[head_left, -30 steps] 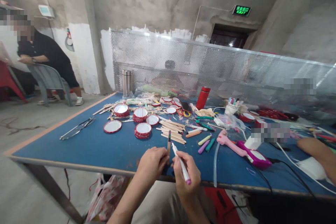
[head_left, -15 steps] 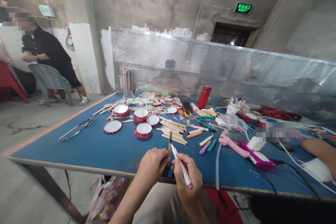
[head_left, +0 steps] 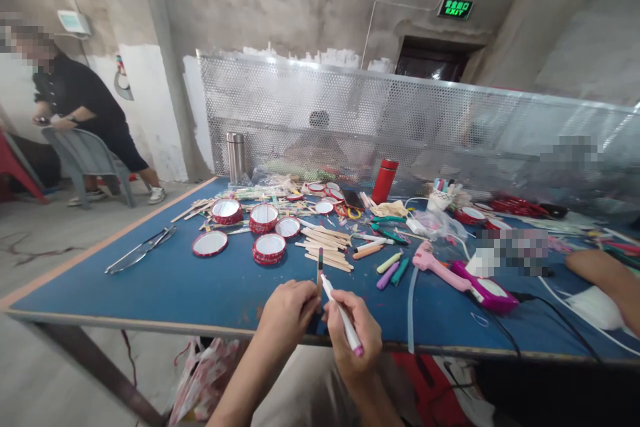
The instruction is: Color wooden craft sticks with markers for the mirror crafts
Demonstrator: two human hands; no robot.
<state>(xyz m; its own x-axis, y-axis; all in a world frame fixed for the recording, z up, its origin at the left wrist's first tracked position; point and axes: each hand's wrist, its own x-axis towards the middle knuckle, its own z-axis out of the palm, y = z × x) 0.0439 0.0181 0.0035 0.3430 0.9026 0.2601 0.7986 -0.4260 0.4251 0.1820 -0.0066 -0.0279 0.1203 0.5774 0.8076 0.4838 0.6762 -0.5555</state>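
My left hand (head_left: 293, 310) is closed on a wooden craft stick (head_left: 320, 270), which stands upright above the fingers. Its upper end is coloured in dark bands. In my right hand (head_left: 357, 327) is a white marker (head_left: 343, 317) with a pinkish-purple end, its tip pointing at the stick. Whether the tip touches the wood I cannot tell. Just beyond my hands lies a pile of plain craft sticks (head_left: 327, 243). Right of the pile are an orange marker (head_left: 367, 251) and several short, thick pens, among them a purple one (head_left: 387, 275).
Several red-rimmed round tins (head_left: 269, 249) stand left of the sticks. Metal tongs (head_left: 141, 250) lie at the left. A pink glue gun (head_left: 440, 267), cables and a red bottle (head_left: 385, 180) are to the right. Another person's arm (head_left: 603, 280) reaches in at far right. A perforated metal screen (head_left: 300, 107) backs the table.
The whole view has shifted slightly, so things sit a little further left. My hands keep the same hold on stick and marker. The person at far left has lowered an arm toward the chair.
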